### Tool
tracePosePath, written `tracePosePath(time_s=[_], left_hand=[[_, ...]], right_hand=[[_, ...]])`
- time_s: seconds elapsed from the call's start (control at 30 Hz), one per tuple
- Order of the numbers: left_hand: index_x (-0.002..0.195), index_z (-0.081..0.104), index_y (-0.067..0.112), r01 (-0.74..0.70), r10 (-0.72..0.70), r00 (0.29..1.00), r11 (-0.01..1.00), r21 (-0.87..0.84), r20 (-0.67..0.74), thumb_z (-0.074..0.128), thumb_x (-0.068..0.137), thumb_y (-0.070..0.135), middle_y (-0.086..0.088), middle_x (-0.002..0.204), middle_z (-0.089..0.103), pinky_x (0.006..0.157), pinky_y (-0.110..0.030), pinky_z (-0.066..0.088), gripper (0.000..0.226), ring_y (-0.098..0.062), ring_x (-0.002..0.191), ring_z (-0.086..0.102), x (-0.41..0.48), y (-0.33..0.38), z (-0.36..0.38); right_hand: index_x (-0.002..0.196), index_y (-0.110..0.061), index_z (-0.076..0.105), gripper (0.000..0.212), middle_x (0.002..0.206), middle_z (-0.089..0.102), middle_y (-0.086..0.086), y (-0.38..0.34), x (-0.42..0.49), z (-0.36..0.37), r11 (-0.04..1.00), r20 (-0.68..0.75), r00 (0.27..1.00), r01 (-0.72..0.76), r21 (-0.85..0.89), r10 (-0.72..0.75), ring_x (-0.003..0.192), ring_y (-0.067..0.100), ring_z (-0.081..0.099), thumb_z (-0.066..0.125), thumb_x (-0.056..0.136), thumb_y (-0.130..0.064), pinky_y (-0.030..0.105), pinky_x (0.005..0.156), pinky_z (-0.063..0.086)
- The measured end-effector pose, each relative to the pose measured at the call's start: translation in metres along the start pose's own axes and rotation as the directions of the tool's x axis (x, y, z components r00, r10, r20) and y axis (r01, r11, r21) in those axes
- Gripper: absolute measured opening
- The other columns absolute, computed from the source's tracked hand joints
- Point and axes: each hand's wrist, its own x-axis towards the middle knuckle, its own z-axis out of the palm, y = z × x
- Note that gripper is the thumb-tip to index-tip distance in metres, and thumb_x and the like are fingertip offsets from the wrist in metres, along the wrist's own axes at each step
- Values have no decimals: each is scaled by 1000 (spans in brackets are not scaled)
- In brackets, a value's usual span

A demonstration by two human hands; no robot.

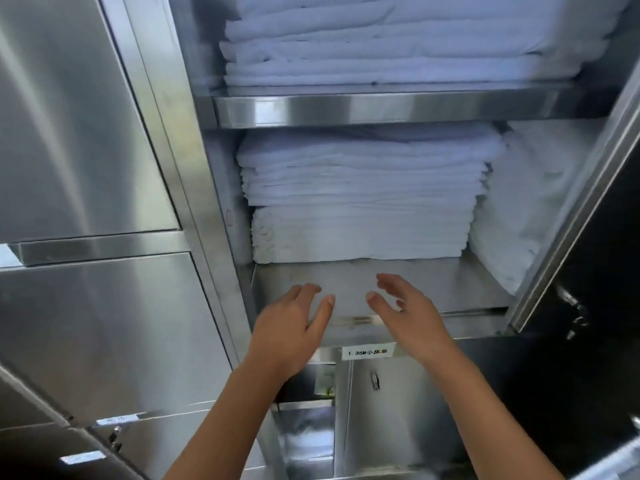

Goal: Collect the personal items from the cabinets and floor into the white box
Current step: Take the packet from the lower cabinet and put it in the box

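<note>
Both hands held spread and empty at an open steel cabinet (194, 140).
The left hand (294, 327) and right hand (405, 317) are raised over the bare shelf lip (450, 289), before stacked white linens (360, 202). A label (369, 352) is read "1.35M".

A stack of folded white linens (360, 199) sits on the lower shelf (433, 285) of an open stainless steel unit, with more white fabric (526, 202) bunched against its right side. Above, a steel shelf edge (391, 107) carries another pile of folded white sheets (398, 39). A white label (369, 352) with printed text is stuck below the lower shelf. Closed steel doors (79, 133) stand to the left, and a dark door (588, 271) hangs open at right.
</note>
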Motion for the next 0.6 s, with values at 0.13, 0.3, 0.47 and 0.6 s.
tracePosePath(time_s=[0.13,0.3,0.47,0.6], left_hand=[[131,53,29,-109,113,990,993,-47,87,16,93,68,6,129,59,90,-34,47,66,-16,109,60,17,-17,1],[129,54,31,-222,238,958,968,-114,158,18,93,67,7,129,60,89,-35,47,63,-16,105,61,34,-25,0],[124,54,33,-310,347,918,930,-199,191,25,95,63,8,124,62,87,-36,48,52,-15,101,63,54,3,4],[120,53,34,-420,455,878,881,-216,149,20,92,68,10,122,62,87,-37,48,55,-18,103,63,82,51,2]], right_hand=[[139,-28,56,50,135,62,-13,-6,-12,5,996,-142,986,-84,-2,83,128,5,54,64,94,-47,29,109,42],[141,-29,54,51,135,61,-14,-16,-34,1,987,-298,944,-157,-20,144,128,6,54,62,94,-48,32,109,42],[138,-23,58,49,131,64,-13,-23,-56,-31,980,-456,875,-198,-27,165,124,7,58,64,94,-43,37,109,45],[138,-20,59,48,129,66,-10,-35,-57,-85,985,-578,808,-168,-40,114,122,9,60,64,95,-41,35,107,47]])
